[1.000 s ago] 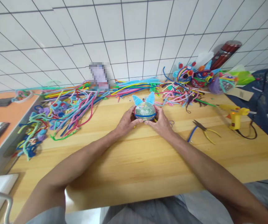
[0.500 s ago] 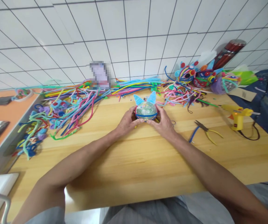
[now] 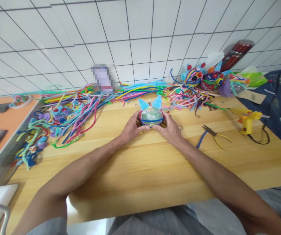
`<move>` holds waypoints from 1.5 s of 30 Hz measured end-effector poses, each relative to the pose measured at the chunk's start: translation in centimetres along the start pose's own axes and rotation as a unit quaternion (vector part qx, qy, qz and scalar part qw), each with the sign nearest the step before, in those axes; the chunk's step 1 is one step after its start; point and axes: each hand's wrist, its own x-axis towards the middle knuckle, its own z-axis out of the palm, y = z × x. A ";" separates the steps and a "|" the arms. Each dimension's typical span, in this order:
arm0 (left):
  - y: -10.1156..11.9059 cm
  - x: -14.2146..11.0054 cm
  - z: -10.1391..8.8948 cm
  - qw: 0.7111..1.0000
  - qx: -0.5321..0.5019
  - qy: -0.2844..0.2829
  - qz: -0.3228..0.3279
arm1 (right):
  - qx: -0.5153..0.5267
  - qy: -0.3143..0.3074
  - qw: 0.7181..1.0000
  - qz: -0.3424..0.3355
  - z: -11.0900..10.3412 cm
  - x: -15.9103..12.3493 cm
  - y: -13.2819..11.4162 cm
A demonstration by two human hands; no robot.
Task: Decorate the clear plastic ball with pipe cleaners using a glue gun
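Note:
A round, clear craft ball with two blue pipe-cleaner ears (image 3: 151, 116) sits between my hands near the middle of the wooden table (image 3: 140, 173). A dark blue strand runs across its front, and red shows at its sides. My left hand (image 3: 132, 128) grips its left side, thumb along the lower front. On the opposite side my right hand (image 3: 169, 129) holds it the same way, and the two thumbs come close together below it. The fingers behind the ball are hidden.
Pliers (image 3: 216, 136) and a blue pipe-cleaner piece (image 3: 201, 139) lie to the right, near a yellow glue gun (image 3: 248, 122). Pipe cleaners (image 3: 81, 117) heap up at left and along the wall. Decorated balls (image 3: 193, 75) and a red flask (image 3: 238, 55) stand at back right.
The camera view has shifted slightly, so everything appears a little further left. Both hands keep the same hold on the craft ball.

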 end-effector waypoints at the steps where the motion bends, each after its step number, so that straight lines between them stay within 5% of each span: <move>1: -0.2 0.1 0.0 1.000 0.006 0.005 0.005 | -0.001 -0.002 1.000 0.001 0.0 0.0 -0.1; 16: -1.9 0.1 0.2 0.994 0.087 0.036 0.058 | 0.034 -0.032 0.999 0.017 0.2 0.3 1.3; 27: -1.2 0.1 -0.2 0.999 0.033 0.019 0.025 | -0.052 -0.008 0.997 -0.049 -0.2 0.4 0.4; 45: -0.4 0.3 0.1 0.999 -0.008 0.019 0.030 | -0.037 -0.018 0.999 -0.028 0.0 0.4 1.0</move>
